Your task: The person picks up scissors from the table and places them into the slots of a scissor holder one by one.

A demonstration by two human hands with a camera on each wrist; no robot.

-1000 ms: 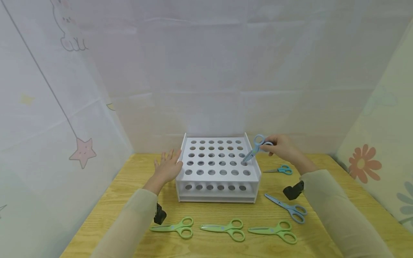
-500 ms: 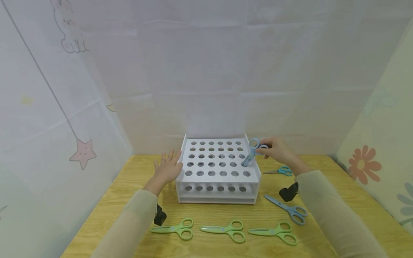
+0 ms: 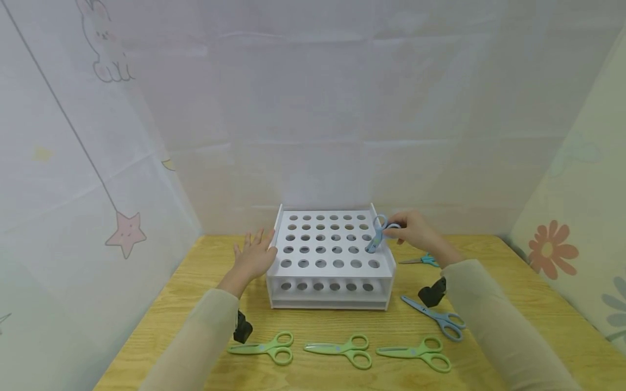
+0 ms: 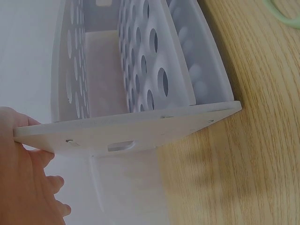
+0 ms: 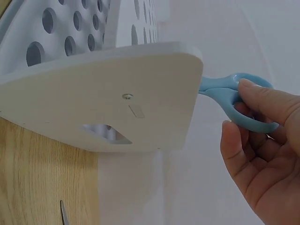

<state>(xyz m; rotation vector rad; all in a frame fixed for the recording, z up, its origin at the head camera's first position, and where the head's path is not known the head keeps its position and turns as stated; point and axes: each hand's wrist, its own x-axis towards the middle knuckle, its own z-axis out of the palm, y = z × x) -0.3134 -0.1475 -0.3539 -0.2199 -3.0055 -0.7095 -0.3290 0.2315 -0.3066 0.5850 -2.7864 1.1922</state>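
A white rack (image 3: 332,276) with rows of round holes stands on the table. My left hand (image 3: 252,259) holds the top edge of its left side panel. In the left wrist view, that panel lies between the thumb side and the other fingers (image 4: 55,183), which spread along its outer face. My right hand (image 3: 415,231) pinches one handle loop of pale-blue scissors (image 3: 379,237), as the right wrist view shows of the same scissors (image 5: 248,123). Their blades point down into a hole in the rack's rightmost column, the tips hidden inside.
Several scissors lie on the wooden table (image 3: 191,315). Teal-handled scissors (image 3: 428,259) sit right of the rack and blue scissors (image 3: 435,316) below them. Along the front are left (image 3: 264,347), middle (image 3: 342,348) and right green scissors (image 3: 415,350). A white cloth (image 3: 313,108) hangs behind.
The right hand has moved left and slightly down, tipping the pale-blue scissors more upright as their blades sank deeper into the hole. The left hand has stayed on the rack.
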